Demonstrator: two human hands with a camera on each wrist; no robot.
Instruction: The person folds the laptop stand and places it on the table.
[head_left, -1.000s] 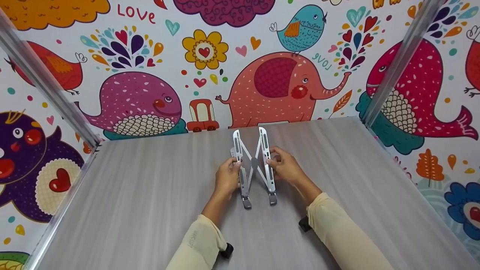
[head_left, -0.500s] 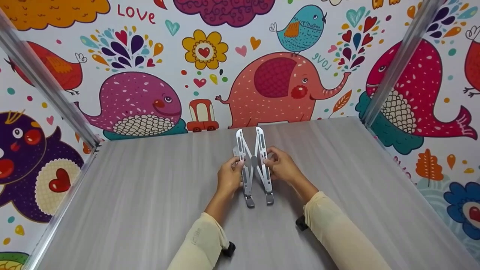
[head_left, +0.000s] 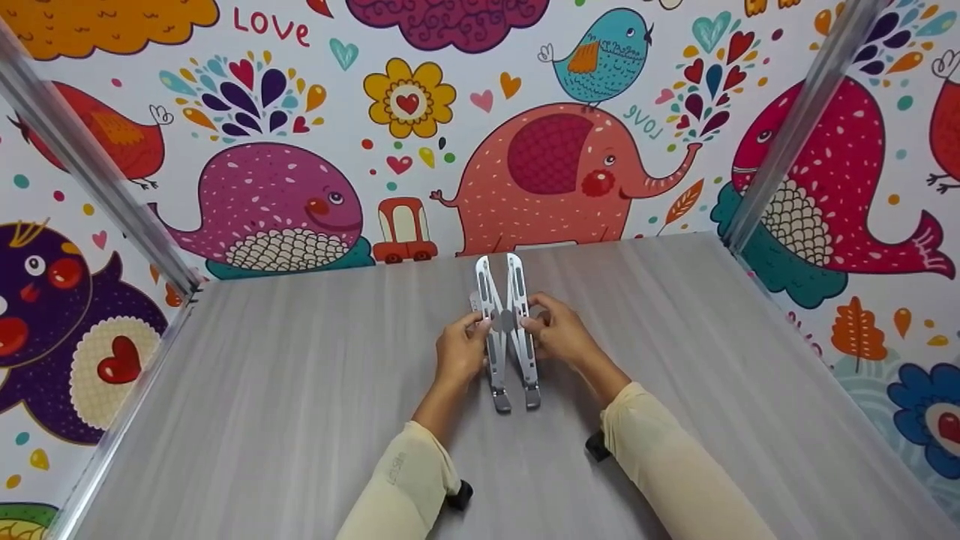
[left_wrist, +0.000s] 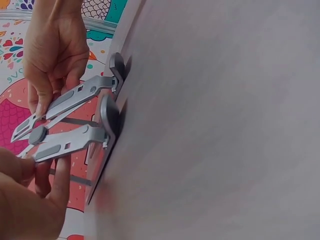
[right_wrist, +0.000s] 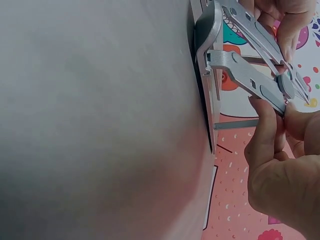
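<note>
A silver folding laptop stand (head_left: 523,352) stands on the table, its two long side rails close together and joined by crossed bars at a round grey hub (head_left: 505,320). My left hand (head_left: 459,352) pinches the left rail between thumb and fingers; my right hand (head_left: 564,334) pinches the right rail the same way. The grey hooked feet (head_left: 502,403) point toward me. In the left wrist view, the slotted rails (left_wrist: 70,142) and rubber pads show clearly. From the right wrist view, my right thumb and fingers (right_wrist: 267,132) grip the near rail.
The grey wood-grain table (head_left: 300,420) surrounds the stand. Walls with cartoon prints (head_left: 555,172) rise at the back and both sides, with metal corner posts (head_left: 799,127) at left and right. A black strap piece (head_left: 459,495) sits under each sleeve.
Both hands have moved inward, bringing the two rails of the laptop stand closer together. The crossed bars have narrowed from a wide X to a slim one.
</note>
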